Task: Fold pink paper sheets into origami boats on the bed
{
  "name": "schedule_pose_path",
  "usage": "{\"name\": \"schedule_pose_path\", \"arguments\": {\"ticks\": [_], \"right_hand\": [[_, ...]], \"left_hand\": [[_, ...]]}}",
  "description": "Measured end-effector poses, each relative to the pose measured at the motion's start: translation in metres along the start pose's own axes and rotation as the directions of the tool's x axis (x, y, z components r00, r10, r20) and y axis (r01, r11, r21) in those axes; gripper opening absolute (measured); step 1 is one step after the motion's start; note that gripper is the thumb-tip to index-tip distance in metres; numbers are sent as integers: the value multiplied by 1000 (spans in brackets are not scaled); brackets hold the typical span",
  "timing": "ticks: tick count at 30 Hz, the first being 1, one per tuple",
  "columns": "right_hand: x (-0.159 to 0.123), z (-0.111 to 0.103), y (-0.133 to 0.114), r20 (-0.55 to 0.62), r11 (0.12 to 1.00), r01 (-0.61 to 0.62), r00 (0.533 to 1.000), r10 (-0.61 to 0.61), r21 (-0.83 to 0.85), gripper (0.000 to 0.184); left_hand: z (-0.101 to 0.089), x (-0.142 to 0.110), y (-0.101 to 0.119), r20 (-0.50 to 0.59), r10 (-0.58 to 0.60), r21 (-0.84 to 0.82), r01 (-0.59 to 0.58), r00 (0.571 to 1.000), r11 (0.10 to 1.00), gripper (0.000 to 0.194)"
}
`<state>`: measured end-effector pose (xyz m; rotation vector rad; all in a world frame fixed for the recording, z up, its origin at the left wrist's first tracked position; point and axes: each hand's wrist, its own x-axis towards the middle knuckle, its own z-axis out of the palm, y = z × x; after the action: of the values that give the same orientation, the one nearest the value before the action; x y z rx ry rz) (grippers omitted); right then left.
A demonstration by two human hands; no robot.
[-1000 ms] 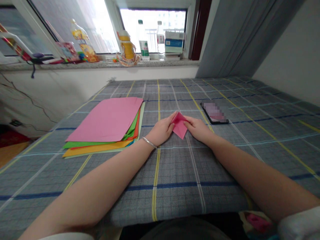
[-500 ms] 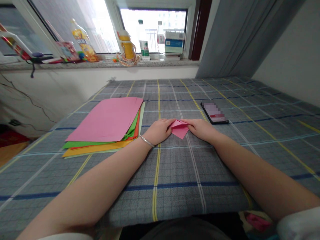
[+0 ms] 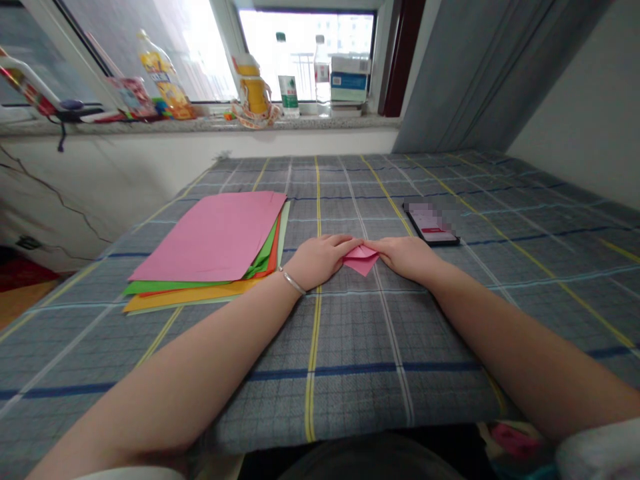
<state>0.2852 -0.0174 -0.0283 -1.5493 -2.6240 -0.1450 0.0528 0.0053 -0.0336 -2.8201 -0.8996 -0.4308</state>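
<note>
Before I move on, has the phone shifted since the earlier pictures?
No, no shift either way: the phone still lies just right of the same yellow stripe on the tablecloth.

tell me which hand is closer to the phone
Right. The right hand is to the near left of the smartphone; the left hand is farther left, on the other side of the folded pink paper.

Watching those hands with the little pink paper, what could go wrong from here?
The left hand and right hand both cover the top edge of the small folded pink paper, so a crease could end up crooked unnoticed. The paper lies on a cloth, which may give a little and leave folds less crisp. The left forearm passes close to the paper stack and might nudge its loose sheets.
</note>
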Motion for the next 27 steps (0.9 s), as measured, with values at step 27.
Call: {"name": "schedule_pose_path", "arguments": {"ticks": [27], "right_hand": [[-4, -4, 3, -22, 994, 98, 995, -99, -45, 47]], "left_hand": [[-3, -5, -12, 61, 118, -229, -101, 991, 968, 42]]}}
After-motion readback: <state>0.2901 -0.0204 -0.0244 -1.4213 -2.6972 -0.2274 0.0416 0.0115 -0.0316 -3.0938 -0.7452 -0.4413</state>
